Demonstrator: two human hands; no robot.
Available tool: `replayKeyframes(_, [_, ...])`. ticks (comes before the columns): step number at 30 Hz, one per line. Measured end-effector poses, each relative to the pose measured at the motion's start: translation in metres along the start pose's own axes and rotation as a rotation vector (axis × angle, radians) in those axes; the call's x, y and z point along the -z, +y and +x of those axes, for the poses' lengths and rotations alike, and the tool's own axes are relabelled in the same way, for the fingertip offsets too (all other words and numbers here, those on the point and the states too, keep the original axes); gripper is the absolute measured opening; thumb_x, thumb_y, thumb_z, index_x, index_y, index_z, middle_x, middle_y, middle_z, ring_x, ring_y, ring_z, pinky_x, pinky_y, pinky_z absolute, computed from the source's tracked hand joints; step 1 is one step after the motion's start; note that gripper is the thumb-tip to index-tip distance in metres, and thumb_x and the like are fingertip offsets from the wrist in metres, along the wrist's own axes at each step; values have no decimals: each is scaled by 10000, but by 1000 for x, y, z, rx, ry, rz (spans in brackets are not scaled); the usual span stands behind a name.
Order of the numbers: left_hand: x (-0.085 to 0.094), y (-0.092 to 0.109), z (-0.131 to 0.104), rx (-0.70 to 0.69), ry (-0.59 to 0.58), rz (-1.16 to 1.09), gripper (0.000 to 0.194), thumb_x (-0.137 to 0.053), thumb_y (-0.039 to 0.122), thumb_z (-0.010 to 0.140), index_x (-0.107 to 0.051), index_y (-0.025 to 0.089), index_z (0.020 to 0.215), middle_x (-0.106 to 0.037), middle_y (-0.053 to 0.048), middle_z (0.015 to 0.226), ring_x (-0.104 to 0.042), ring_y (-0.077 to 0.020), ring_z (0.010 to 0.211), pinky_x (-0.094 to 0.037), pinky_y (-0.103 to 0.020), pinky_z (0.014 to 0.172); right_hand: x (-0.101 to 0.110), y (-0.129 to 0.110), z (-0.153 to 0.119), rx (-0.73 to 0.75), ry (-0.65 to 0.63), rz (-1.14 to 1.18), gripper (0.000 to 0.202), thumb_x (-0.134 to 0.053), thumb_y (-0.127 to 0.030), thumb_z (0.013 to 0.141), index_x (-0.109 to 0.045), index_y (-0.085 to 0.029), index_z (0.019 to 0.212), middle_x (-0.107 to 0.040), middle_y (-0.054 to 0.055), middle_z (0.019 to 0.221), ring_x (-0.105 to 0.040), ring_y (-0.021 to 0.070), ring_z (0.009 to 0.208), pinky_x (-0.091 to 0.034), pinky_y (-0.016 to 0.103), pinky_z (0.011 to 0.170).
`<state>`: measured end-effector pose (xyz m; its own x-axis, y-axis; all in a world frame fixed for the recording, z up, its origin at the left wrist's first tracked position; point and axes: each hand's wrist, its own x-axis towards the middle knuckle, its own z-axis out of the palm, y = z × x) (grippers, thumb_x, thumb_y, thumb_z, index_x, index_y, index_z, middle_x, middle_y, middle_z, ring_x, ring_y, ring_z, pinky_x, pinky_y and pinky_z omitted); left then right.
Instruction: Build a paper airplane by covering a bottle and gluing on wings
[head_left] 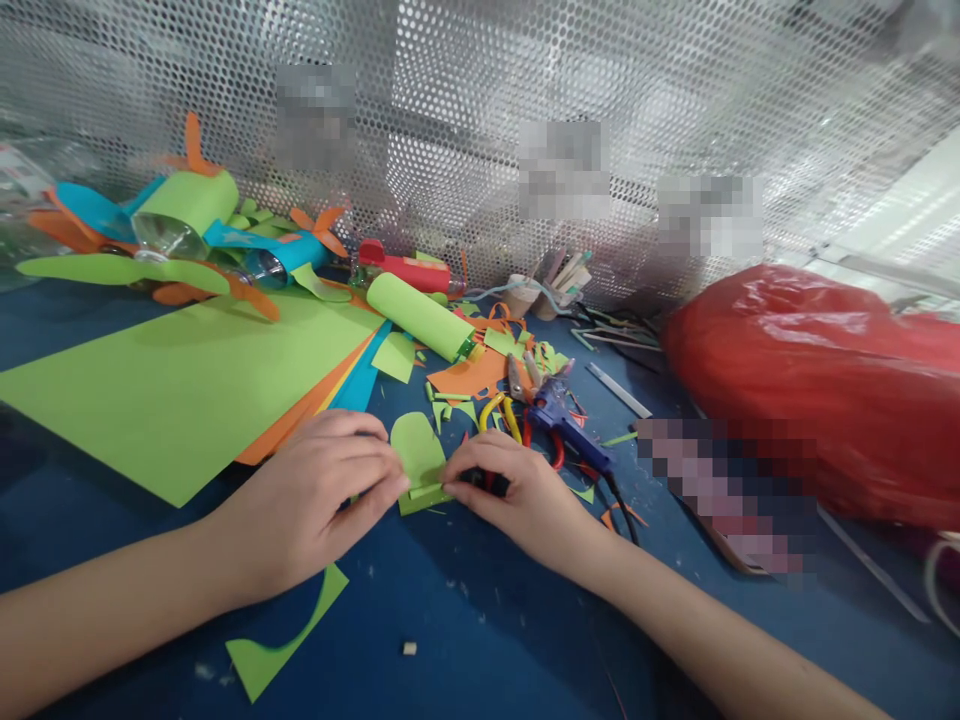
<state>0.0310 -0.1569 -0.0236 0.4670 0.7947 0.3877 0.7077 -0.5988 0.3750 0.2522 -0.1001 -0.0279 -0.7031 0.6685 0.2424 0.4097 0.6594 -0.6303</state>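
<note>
A small green foam piece with a rounded top lies upright to my view on the blue table, with a narrow strip along its lower edge. My left hand pinches its left lower side between thumb and fingers. At the right lower corner, the thumb and forefinger of my right hand close on the same piece. Part of something black shows inside the curl of my right hand. A curved green offcut lies below my left hand.
Green, orange and blue foam sheets lie left, below bottle models with propellers. A purple glue gun, yellow-handled tool and scraps sit beyond my right hand. A red bag fills the right; a perforated metal screen stands behind.
</note>
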Motion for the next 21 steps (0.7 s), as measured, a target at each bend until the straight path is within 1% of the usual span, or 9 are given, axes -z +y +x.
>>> replayKeyframes(3, [0, 1, -1, -9, -61, -12, 392, -355, 273, 977, -701, 197, 809, -736, -34, 888, -561, -260, 1019, -418, -415, 908, -1, -1, 0, -7, 4, -21, 56, -659, -152, 824, -679, -201, 810, -645, 22, 800, -587, 174, 835, -474, 303, 768])
replayKeyframes(7, [0, 2, -1, 1, -73, -45, 424, -316, 267, 988, -702, 164, 847, -727, -55, 873, -558, -253, 1026, -415, -399, 919, -2, -2, 0, -13, 1, -17, 52, -671, -169, 819, -697, -213, 809, -647, 25, 815, -585, 174, 842, -472, 303, 783])
replayKeyframes(11, [-1, 1, -1, 21, -69, -76, 412, -314, 268, 991, -689, 158, 863, -715, -53, 849, -560, -243, 1022, -422, -381, 920, -3, -2, 0, 3, -5, -11, 51, -679, -156, 812, -703, -201, 807, -643, 25, 792, -584, 167, 819, -471, 292, 759])
replayKeyframes(16, [-1, 1, 1, 12, -64, -98, 392, -320, 256, 990, -677, 172, 854, -711, -44, 848, -568, -233, 1003, -428, -382, 927, -3, -2, 0, 10, -26, -48, 56, -669, -169, 821, -705, -209, 809, -652, 29, 791, -582, 174, 820, -478, 304, 750])
replayKeyframes(19, [-3, 1, 1, 15, -73, -76, 362, -361, 255, 981, -676, 178, 820, -711, -41, 861, -572, -227, 988, -429, -380, 925, -3, -2, 0, 36, -37, -62, 68, -657, -157, 830, -705, -201, 808, -665, 32, 788, -579, 173, 821, -474, 307, 755])
replayKeyframes(21, [-6, -1, -1, 15, -72, -44, 304, -420, 269, 963, -672, 179, 816, -708, -41, 877, -570, -226, 984, -429, -381, 926, -3, -1, 0, 54, -32, -59, 69, -661, -155, 827, -704, -202, 800, -671, 29, 784, -579, 170, 814, -474, 310, 757])
